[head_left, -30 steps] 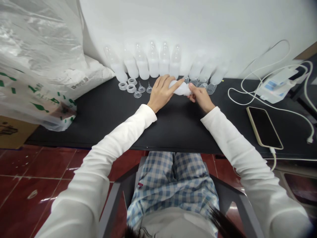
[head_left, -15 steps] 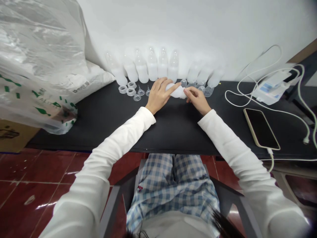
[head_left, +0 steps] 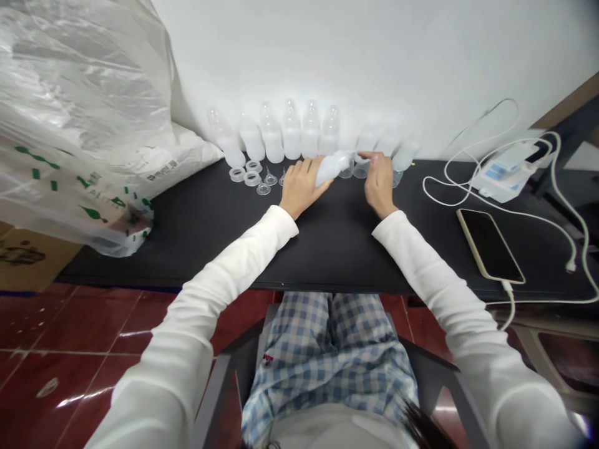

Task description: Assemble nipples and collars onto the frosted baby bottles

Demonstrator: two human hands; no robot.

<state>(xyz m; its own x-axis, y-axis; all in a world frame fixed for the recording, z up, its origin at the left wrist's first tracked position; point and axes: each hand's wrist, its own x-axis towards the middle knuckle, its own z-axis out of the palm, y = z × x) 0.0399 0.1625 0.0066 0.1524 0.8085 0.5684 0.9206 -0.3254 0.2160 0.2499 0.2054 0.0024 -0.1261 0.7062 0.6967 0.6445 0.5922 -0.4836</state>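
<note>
My left hand (head_left: 302, 186) is wrapped round a milky white baby bottle (head_left: 328, 169), tipped over with its top end pointing right. My right hand (head_left: 379, 181) is closed beside that end, its fingertips at something clear that I cannot make out well. Clear bottle caps (head_left: 360, 169) stand just behind and between the hands. To the left of my left hand lie several clear rings (head_left: 253, 179) and clear nipples with thin stems (head_left: 270, 179). A row of capped bottles (head_left: 291, 134) stands upright along the wall, and blurrier white bottles (head_left: 367, 138) stand to the right.
A large plastic bag (head_left: 84, 93) and a green-printed bag (head_left: 70, 193) fill the left side, above a cardboard box (head_left: 37, 259). On the right of the black table (head_left: 224, 231) are a phone (head_left: 491, 246), white cables (head_left: 524, 218) and a white power strip (head_left: 503, 174).
The bottle's top end has risen and tilted away toward the clear caps. My right hand has moved slightly away from me and turned more upright. The view has shifted a little.
</note>
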